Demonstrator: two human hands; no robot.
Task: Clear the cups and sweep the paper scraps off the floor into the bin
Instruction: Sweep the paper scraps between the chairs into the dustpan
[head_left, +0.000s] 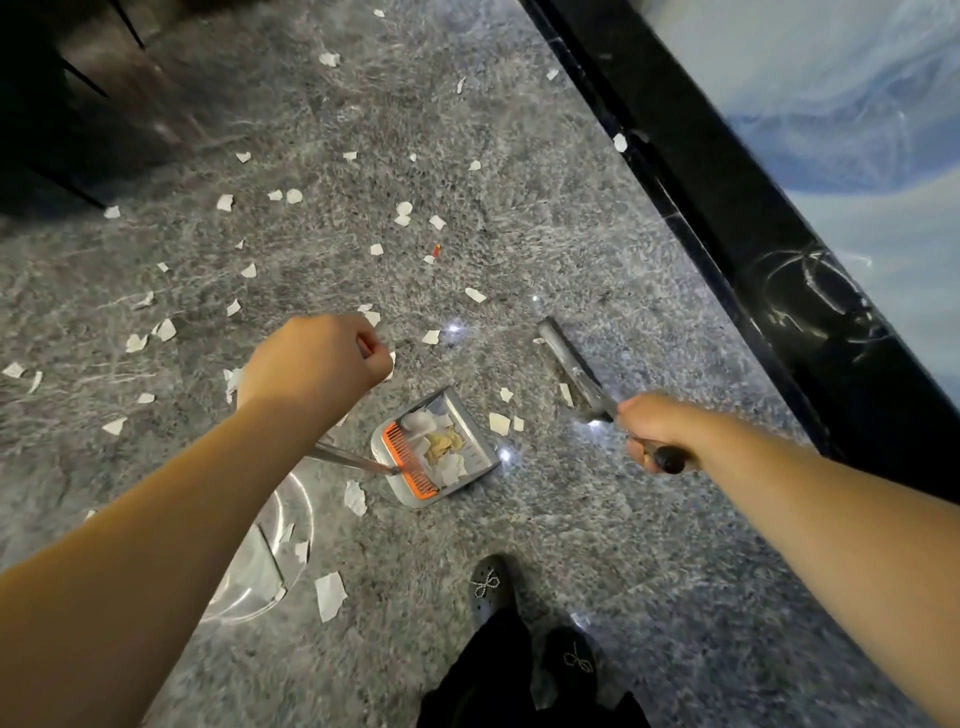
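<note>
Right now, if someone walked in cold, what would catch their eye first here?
White paper scraps litter the grey floor. At centre a dustpan with an orange comb edge already holds some scraps. The left hand grips its handle; the right hand holds the broom.

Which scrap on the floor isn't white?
The small red scrap in the middle of the floor, beyond the dustpan; every other loose scrap is white.

Bare forearms without sleeves, black trousers (498, 670), and black shoes (491, 584) topped with small sparkly bows.
</note>
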